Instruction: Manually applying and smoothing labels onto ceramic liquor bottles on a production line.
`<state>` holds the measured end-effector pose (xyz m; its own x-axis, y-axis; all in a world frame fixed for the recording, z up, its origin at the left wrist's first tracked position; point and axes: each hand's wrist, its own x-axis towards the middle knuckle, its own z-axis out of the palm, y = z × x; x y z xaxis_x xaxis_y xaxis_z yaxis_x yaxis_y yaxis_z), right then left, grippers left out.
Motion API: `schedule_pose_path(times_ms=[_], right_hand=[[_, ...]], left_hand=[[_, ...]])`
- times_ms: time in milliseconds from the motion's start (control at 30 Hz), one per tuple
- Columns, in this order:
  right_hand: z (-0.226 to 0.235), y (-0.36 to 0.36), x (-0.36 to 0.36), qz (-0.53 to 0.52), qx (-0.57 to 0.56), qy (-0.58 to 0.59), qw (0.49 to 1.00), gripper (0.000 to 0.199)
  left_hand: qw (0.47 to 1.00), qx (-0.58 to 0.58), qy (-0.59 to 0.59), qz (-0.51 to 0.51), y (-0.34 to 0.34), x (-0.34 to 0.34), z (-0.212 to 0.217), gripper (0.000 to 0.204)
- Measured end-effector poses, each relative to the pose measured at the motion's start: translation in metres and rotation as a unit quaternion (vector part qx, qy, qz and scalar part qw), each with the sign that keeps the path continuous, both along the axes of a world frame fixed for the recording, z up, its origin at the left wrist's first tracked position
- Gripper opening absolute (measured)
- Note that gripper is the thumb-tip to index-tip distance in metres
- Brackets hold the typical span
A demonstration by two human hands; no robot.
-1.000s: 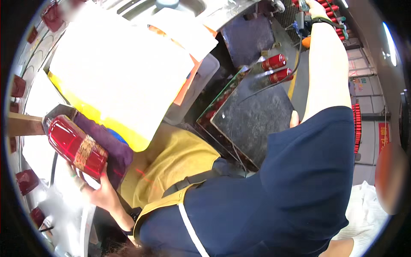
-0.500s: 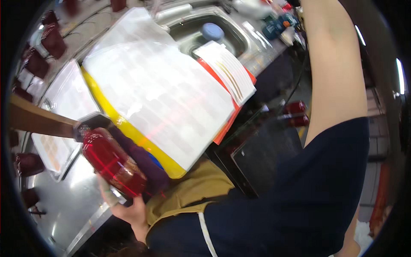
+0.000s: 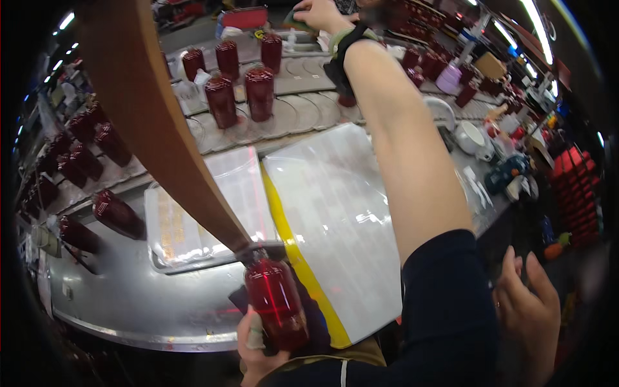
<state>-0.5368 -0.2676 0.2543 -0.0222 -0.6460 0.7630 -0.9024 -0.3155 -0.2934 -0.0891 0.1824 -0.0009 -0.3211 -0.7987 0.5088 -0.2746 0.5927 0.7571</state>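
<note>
My left hand (image 3: 256, 361), a pale wrap on one finger, is closed round the lower side of a glossy dark red bottle (image 3: 278, 303). The bottle's top meets a dark block (image 3: 261, 250) at the lower end of a long brown wooden beam (image 3: 184, 138). Dark purple cloth lies behind the bottle. My right arm stretches far forward over the table, black and green bands on its wrist. Beyond the conveyor's near row, my right hand (image 3: 325, 15) has bent fingers on a small dark green thing (image 3: 299, 26), whose kind is unclear.
Several dark red bottles (image 3: 260, 93) stand on the curved-plate conveyor (image 3: 303, 111). White sheets (image 3: 335, 213) with a yellow edge (image 3: 293, 248) cover the table beside a white tray (image 3: 206, 187). Another person's hand (image 3: 530, 300) is at lower right, fingers apart. Stacked red items (image 3: 570, 193) stand far right.
My view has swung up and left, bringing the conveyor and my right hand into sight. My left hand stays on the bottle. Another person's hand now shows at lower right.
</note>
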Motion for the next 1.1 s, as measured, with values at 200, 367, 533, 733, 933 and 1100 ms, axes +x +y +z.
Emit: schedule_pose_path(times_ms=[200,367,533,733,933,1100], right_hand=[[-0.035,-0.096,0.044,0.054,0.046,-0.071,0.995,0.031],[-0.045,-0.116,0.085,0.045,0.069,-0.107,0.991,0.03],[-0.052,-0.118,0.082,0.012,0.062,-0.095,0.993,0.031],[-0.056,-0.116,0.111,0.036,0.094,-0.105,0.989,0.037],[-0.058,-0.114,0.103,0.035,0.093,-0.101,0.99,0.036],[-0.047,-0.11,0.101,0.069,0.067,-0.097,0.991,0.034]], left_hand=[[0.879,0.367,0.303,0.025,0.025,-0.016,0.004,0.046],[0.988,0.101,0.119,-0.005,0.008,0.005,-0.009,0.045],[0.849,0.096,-0.399,-0.334,-0.03,0.032,-0.099,0.092],[0.998,-0.021,0.04,-0.038,-0.006,0.005,0.021,0.088],[0.991,0.03,0.082,-0.103,-0.017,0.006,0.009,0.066],[0.996,0.009,0.079,-0.033,-0.003,0.011,-0.019,0.062]])
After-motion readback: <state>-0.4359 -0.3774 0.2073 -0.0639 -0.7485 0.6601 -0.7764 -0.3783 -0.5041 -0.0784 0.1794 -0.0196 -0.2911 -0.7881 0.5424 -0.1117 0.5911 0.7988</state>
